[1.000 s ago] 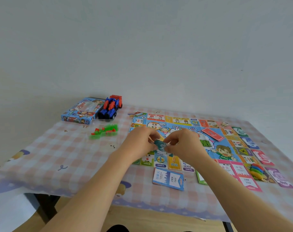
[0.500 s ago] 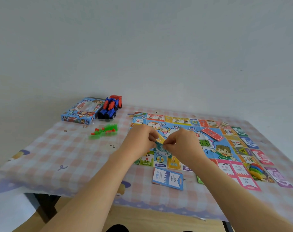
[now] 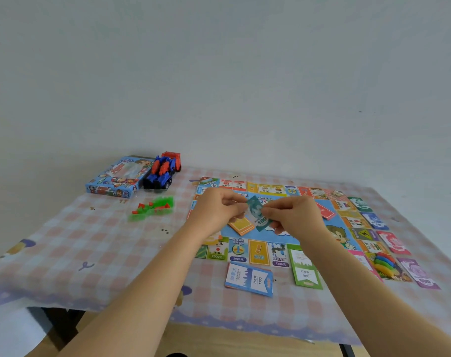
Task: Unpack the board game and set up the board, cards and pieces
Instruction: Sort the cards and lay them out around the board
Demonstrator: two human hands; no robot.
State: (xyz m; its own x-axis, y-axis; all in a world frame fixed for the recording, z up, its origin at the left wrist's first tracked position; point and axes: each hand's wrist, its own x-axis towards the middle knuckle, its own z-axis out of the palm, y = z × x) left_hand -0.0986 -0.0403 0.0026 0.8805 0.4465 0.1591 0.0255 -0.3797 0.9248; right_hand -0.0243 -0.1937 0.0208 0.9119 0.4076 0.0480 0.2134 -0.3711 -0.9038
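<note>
The colourful game board [image 3: 257, 251] lies flat on the checked tablecloth. Above its middle, my left hand [image 3: 216, 210] and my right hand [image 3: 294, 217] both pinch a small teal banknote [image 3: 257, 213] marked 100, held between them. An orange card stack [image 3: 241, 225] lies on the board just below my left hand, and a red card stack [image 3: 324, 211] shows past my right hand. A blue card stack [image 3: 250, 279] and a green card stack [image 3: 305, 270] lie in front of the board. Coloured pawns [image 3: 382, 262] sit at the board's right corner.
The blue game box [image 3: 116, 180] and a red-and-blue toy truck [image 3: 162, 171] stand at the back left. Green and red plastic houses [image 3: 154, 208] lie in a bag beside them. Banknote piles [image 3: 394, 243] line the board's right side. The table's front edge [image 3: 219, 328] is near.
The banknote between my hands has turned from edge-on to face up, showing its 100. Both hands rose slightly and spread a little apart.
</note>
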